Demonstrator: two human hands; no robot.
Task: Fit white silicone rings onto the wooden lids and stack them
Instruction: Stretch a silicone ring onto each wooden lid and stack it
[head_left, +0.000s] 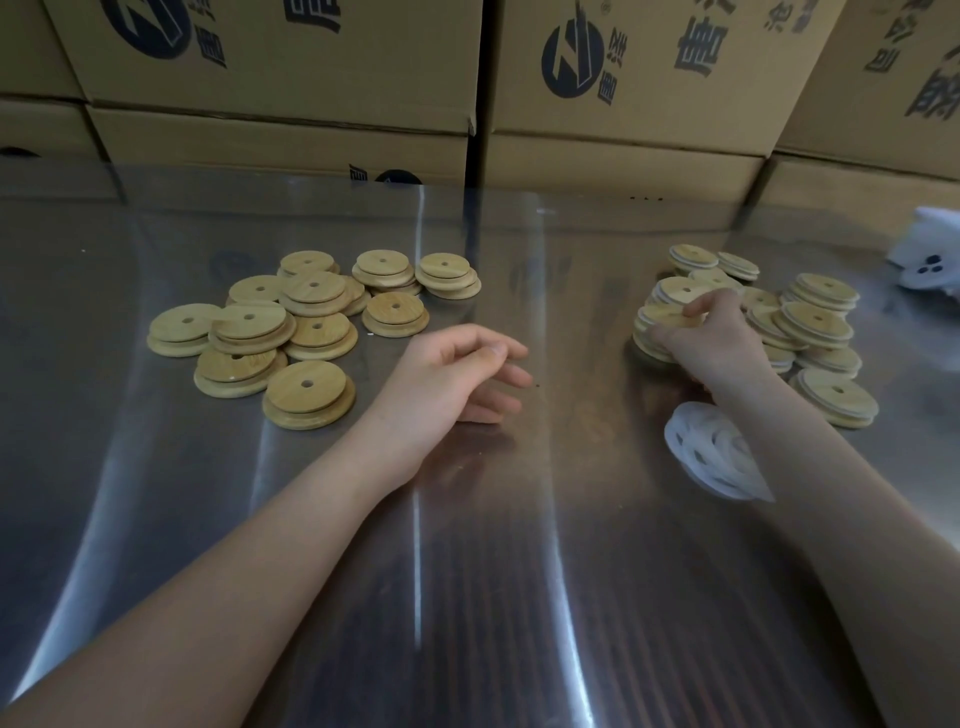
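"Wooden lids, where were they from your hands?"

"Two heaps. My right hand (711, 345) lay on the near-left edge of the ringed lids (818, 325), the ones with a white band showing round the rim. That heap spread away from my knuckles to the right and further back. The bare lids (314, 286) lay loose and overlapping well off to the left of my left hand (454, 374), a little beyond it."

"What did the right hand have?"

"One lid (662, 314), the top one of a short stack. My thumb and fingers were curled over its face and edge, and it sat flat on the lids below it."

"And the left?"

"Nothing. It rested on its side on the table (493, 597), fingers loosely bent and pointing towards the right hand, well apart from it."

"The rings?"

"White rings (714, 457) lay in a small flat pile just beside my right wrist, on its inner side, nearer to me than the lid I held. My forearm hid part of that pile."

"Anything else about?"

"Cardboard boxes (285, 62) with dark print were stacked beyond both hands, along the far edge of the table. A white object (930, 254) sat far out to the right of my right hand; I couldn't tell what it was."
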